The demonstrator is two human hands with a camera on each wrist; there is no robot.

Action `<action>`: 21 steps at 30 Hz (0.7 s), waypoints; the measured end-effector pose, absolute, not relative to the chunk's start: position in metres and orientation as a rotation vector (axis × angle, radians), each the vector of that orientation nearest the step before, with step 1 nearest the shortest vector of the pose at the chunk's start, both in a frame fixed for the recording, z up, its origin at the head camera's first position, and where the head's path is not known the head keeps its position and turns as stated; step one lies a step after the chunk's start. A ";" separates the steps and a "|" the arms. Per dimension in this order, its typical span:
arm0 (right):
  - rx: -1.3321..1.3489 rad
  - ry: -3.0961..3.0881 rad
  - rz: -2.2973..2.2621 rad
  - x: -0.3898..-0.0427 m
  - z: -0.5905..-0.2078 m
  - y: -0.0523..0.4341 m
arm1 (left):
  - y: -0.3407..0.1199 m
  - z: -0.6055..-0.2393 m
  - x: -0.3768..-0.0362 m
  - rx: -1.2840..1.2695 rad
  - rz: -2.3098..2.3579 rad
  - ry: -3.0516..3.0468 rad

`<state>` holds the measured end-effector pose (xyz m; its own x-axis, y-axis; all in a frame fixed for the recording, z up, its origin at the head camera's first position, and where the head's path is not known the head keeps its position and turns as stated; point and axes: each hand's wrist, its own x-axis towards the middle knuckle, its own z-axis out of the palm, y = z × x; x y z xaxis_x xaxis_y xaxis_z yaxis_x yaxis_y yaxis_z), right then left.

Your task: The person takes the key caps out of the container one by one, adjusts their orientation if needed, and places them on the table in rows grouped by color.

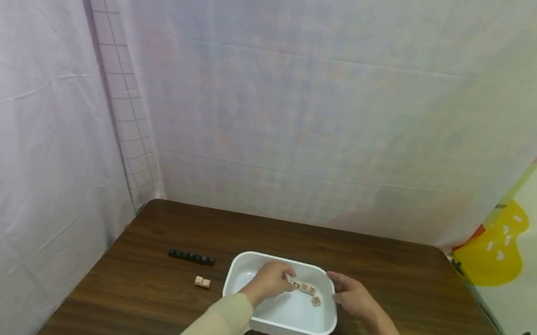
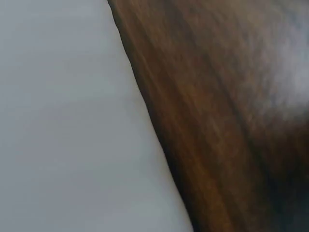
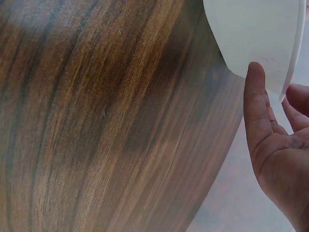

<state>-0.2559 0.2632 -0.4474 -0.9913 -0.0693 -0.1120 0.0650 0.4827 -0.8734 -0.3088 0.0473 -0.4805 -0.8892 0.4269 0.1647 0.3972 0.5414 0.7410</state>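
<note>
Head view shows a dark brown wooden table [image 1: 144, 297] hemmed in by pale cloth on the left and at the back. Toward its left edge lies a short row of small black beads or blocks [image 1: 191, 257], and just nearer the front edge sit two small tan wooden cubes [image 1: 202, 282], side by side and touching. Both lie outside the container, near its left wall.

Right of them, about mid-table near the front edge, stands a white rectangular plastic tub [image 1: 280, 326]. Inside it lie several more tan wooden cubes [image 1: 308, 291], in a loose cluster toward the far right corner.

The left hand [image 1: 271, 280] reaches into the tub, fingers curled down at the cubes; whether it pinches one I cannot tell. The right hand [image 1: 352, 297] rests against the tub's right wall, its fingers lightly bent round the rim; the right wrist view shows its thumb [image 3: 254, 104] pressed on the white wall. At the far right a yellow shape [image 1: 495, 248] shows on the curtain.
</note>
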 end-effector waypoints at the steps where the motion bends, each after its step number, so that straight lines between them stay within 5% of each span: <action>1: -0.001 2.591 -1.533 -0.256 -0.447 0.263 | 0.048 -0.481 -0.309 0.728 1.265 2.731; 21: 0.047 2.608 -1.486 -0.257 -0.446 0.262 | 0.050 -0.485 -0.307 0.784 0.973 2.864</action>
<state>-0.2565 0.2619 -0.4458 -0.9898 -0.0417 -0.1361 0.0959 0.5116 -0.8538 -0.3070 0.0501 -0.4853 -0.8738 0.4655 0.1406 0.4549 0.6802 0.5748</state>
